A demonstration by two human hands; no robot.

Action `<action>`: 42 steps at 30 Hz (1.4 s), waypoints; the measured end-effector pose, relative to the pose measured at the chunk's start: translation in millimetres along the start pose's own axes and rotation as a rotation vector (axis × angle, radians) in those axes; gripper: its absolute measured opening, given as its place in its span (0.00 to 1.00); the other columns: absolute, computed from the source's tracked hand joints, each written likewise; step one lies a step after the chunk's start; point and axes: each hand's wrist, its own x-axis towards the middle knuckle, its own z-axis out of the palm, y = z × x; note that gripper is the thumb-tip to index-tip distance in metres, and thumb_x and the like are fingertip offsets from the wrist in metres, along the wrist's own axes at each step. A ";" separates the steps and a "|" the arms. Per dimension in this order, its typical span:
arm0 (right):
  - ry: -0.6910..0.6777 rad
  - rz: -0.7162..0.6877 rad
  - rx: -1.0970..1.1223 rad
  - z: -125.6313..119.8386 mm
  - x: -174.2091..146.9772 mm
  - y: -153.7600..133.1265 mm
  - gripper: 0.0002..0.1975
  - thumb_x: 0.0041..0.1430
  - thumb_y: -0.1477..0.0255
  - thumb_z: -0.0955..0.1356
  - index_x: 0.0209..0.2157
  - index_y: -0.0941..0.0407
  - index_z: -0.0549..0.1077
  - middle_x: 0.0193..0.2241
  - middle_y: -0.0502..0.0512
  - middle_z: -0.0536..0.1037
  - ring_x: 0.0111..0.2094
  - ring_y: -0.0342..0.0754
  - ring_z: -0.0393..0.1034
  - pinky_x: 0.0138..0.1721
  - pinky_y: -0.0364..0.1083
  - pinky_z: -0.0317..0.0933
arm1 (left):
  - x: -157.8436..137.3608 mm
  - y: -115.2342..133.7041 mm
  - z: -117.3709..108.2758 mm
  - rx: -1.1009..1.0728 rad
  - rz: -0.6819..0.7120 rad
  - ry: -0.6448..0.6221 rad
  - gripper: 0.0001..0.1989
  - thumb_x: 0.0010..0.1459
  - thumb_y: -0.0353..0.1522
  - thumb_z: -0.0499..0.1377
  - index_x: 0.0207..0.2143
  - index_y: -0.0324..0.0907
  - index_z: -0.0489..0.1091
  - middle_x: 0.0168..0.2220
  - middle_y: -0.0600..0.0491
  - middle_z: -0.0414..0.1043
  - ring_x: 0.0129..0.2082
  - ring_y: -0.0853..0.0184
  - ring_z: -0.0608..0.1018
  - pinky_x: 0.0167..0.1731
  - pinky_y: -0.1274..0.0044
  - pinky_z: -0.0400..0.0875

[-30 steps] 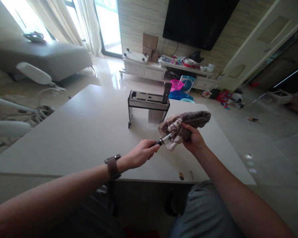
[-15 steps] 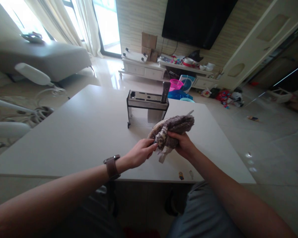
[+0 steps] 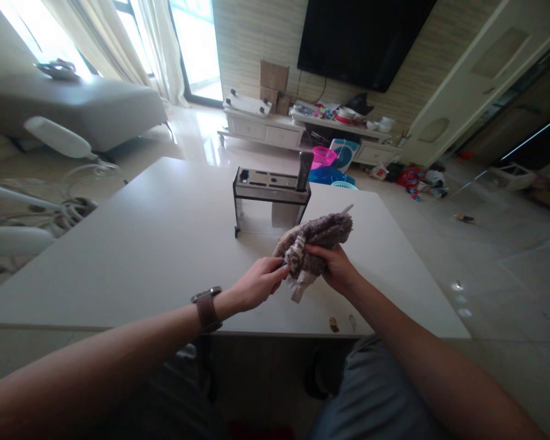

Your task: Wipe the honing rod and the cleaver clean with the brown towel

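Note:
A fuzzy brown-grey cloth (image 3: 327, 231) is bunched above the table, and my right hand (image 3: 339, 267) is closed around it with the thumb on top. My left hand (image 3: 262, 280) is closed at the cloth's left end, on the handle of a knife. Most of the knife is hidden inside the folds; only a thin pale blade tip (image 3: 348, 208) sticks out at the upper right. Just beyond the cloth stands a knife block (image 3: 270, 182) with a metal top and open slots. A cleaver (image 3: 305, 171) is in its right slot, dark handle upward.
The white table (image 3: 174, 244) spreads out under my hands, with two small stickers (image 3: 333, 324) by its front edge. Behind it are a pink basket (image 3: 323, 157) and a low white cabinet (image 3: 266, 129). White chairs (image 3: 59, 137) stand at the left.
The cloth and my right hand have moved slightly left, toward my left hand. My left hand stays in nearly the same place, and the knife block has not moved.

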 end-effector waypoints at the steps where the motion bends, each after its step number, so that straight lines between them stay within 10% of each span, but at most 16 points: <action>1: 0.000 -0.002 -0.002 -0.5 0.5 0.7 0.21 0.32 0.72 0.83 0.33 0.54 0.83 0.35 0.51 0.87 0.38 0.52 0.79 0.51 0.54 0.72 | 0.2 -0.3 -0.1 0.002 -0.005 0.001 0.21 0.66 0.47 0.55 0.27 0.43 0.63 0.18 0.61 0.62 0.15 0.74 0.61 0.16 0.80 0.55; 42: -0.010 -0.007 -0.032 -2.1 1.1 2.5 0.19 0.35 0.70 0.83 0.34 0.54 0.82 0.37 0.53 0.87 0.40 0.54 0.81 0.51 0.54 0.73 | -0.6 1.6 0.8 -0.010 -0.038 0.002 0.21 0.64 0.49 0.56 0.27 0.43 0.63 0.18 0.61 0.61 0.15 0.74 0.62 0.16 0.80 0.55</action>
